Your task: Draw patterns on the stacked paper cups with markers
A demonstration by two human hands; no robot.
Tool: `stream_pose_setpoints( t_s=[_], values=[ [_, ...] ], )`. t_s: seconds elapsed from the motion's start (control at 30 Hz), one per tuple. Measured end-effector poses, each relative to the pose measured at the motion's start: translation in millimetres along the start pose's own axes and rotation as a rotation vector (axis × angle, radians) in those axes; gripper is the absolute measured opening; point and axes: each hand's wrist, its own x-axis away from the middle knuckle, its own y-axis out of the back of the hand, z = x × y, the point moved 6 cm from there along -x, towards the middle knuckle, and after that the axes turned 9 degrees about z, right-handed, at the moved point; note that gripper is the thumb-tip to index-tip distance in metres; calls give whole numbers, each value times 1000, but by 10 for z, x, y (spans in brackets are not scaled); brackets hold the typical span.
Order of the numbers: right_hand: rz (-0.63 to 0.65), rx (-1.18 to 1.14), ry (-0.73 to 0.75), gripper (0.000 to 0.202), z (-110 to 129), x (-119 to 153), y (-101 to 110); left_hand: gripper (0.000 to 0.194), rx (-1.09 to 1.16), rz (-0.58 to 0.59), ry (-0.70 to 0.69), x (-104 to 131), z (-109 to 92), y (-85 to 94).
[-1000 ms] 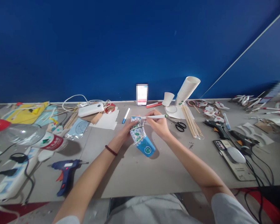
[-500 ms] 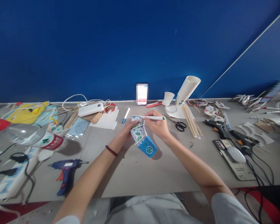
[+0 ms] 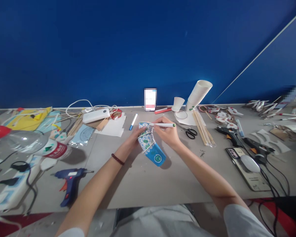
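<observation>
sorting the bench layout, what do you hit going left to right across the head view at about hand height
water bottle → blue glue gun → left hand → blue patterned paper cup → right hand → scissors → wooden sticks → black glue gun

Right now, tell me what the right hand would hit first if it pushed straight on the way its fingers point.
The right hand points leftward, holding a white marker. It would first meet the decorated paper cup it already touches, then the left hand behind it. Depth is unclear.

Dark red bead bracelet (image 3: 117, 159), short white sleeves (image 3: 246, 220).
</observation>
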Motion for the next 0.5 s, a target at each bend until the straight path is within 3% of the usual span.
stream_pose_setpoints(
  t_s=[0.5],
  values=[
    [-28,-91,-17,4,17,-17,11,41,-22,19,-3,13,-14,-21]
  ],
)
